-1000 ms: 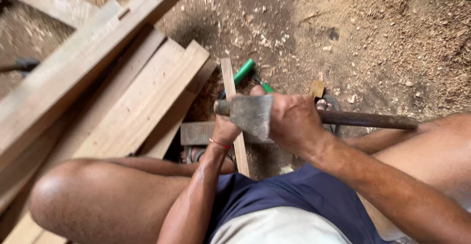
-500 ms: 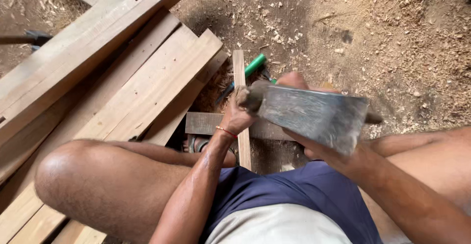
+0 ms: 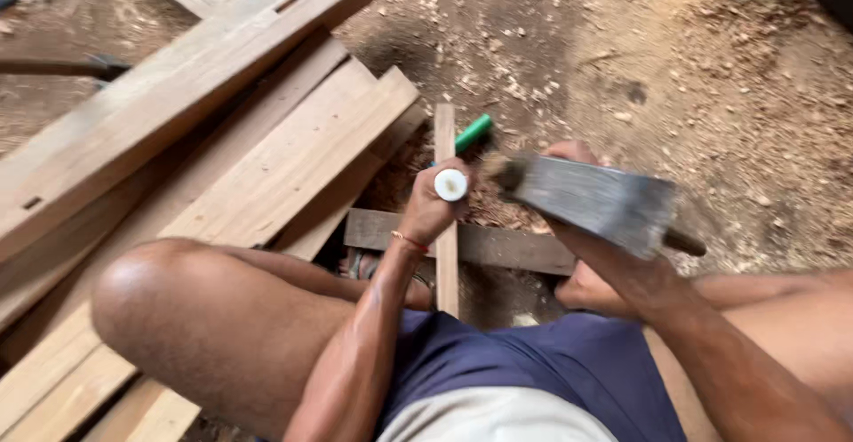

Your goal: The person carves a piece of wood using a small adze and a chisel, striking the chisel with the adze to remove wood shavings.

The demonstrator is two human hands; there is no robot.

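Note:
My left hand (image 3: 426, 218) is closed around an upright chisel, whose round white handle end (image 3: 450, 184) shows above the fist. The chisel stands on a narrow wooden strip (image 3: 444, 131) that lies across a dark crosspiece (image 3: 498, 246). My right hand (image 3: 593, 269) grips a hatchet near its grey steel head (image 3: 591, 200). The head is blurred, with its blunt end just right of the white cap. Its handle (image 3: 686, 244) sticks out to the right. The chisel's blade is hidden by my hand.
Several long pale planks (image 3: 267, 167) and a notched beam (image 3: 178, 87) lie stacked at the left. A green tool handle (image 3: 474, 133) lies behind the strip. Wood chips and sawdust cover the dirt floor (image 3: 711, 78). My bare knees flank the work.
A second ago the hatchet head sat over the chisel top. It then lifted to the right, and now its blunt end is close beside the white cap. My left hand stayed put.

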